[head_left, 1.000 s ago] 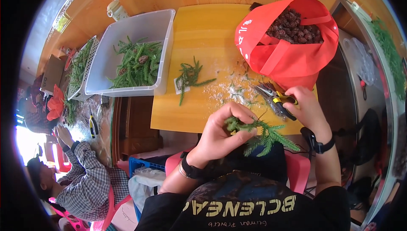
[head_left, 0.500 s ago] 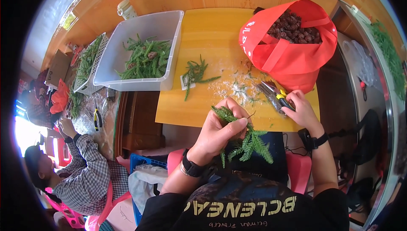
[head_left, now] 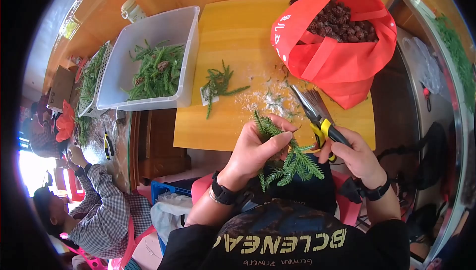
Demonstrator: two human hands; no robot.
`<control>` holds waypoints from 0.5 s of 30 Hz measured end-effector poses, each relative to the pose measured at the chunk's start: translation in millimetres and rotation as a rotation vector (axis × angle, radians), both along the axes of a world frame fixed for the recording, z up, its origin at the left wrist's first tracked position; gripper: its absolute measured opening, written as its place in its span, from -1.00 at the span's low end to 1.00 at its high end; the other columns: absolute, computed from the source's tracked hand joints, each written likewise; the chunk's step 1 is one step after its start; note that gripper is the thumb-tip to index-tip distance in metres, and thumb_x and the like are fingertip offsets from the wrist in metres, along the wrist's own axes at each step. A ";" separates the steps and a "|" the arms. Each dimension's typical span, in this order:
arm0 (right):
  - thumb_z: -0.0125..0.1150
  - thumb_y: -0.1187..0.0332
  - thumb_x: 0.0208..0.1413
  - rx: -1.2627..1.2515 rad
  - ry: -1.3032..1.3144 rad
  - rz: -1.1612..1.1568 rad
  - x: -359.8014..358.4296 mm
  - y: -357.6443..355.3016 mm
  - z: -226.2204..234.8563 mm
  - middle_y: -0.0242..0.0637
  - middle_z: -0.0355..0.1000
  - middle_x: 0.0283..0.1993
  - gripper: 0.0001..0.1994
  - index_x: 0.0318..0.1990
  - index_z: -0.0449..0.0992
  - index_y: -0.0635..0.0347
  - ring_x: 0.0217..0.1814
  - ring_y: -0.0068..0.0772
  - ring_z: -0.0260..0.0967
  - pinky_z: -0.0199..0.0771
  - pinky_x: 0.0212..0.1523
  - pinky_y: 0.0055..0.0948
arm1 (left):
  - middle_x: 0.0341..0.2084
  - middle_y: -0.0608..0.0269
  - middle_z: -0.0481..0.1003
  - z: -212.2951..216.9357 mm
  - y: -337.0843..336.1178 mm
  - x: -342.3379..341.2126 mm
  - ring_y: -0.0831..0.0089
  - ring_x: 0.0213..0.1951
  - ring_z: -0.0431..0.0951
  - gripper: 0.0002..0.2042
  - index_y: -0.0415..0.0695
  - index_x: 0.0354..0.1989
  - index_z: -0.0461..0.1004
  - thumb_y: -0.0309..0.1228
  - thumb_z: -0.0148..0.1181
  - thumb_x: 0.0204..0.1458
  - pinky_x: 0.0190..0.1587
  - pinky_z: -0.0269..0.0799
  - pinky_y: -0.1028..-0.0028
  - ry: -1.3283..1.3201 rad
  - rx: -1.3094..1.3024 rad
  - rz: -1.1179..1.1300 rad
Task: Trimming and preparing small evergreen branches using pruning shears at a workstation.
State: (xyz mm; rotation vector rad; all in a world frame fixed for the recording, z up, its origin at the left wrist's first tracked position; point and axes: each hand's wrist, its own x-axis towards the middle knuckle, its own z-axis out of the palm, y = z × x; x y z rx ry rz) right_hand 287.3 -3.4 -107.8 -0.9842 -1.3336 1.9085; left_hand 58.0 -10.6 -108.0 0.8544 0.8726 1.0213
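My left hand (head_left: 263, 147) is closed round a green artificial pine sprig (head_left: 296, 165), whose needled tips stick out above and below the fingers. A thin dark stem end shows by the thumb. In my right hand (head_left: 349, 153) is a pair of pliers (head_left: 317, 118) with yellow and black handles, its metal jaws pointing up and away to the left. The pliers are just right of the sprig. On the yellow table (head_left: 230, 27) lies another pine sprig (head_left: 218, 84) over a small white tag. Thin dark wires (head_left: 317, 100) lie behind the pliers, partly covered.
A translucent bin (head_left: 113, 91) with green sprigs and several pine cones stands at left. A red bag (head_left: 342, 69) full of pine cones stands at back right. White crumbs (head_left: 270, 99) litter the table's middle. Further left, a co-worker in a checked shirt (head_left: 101, 220) sits beside other pliers (head_left: 107, 146).
My right hand has lifted the pliers off the table and brought them toward the sprig. The left hand keeps its hold on the sprig. The whole view has shifted slightly.
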 end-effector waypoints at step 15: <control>0.06 0.32 0.14 -0.043 -0.088 0.118 19.9 130.1 -54.9 -0.27 0.51 -0.19 -0.66 -0.01 0.34 0.37 -0.09 -0.64 0.31 0.24 0.01 -0.56 | -0.56 0.26 0.44 -72.8 138.9 23.8 0.62 -0.64 0.31 -0.88 -0.27 -0.29 0.42 -0.52 0.08 0.00 -0.61 0.19 0.64 -0.044 -0.076 -0.030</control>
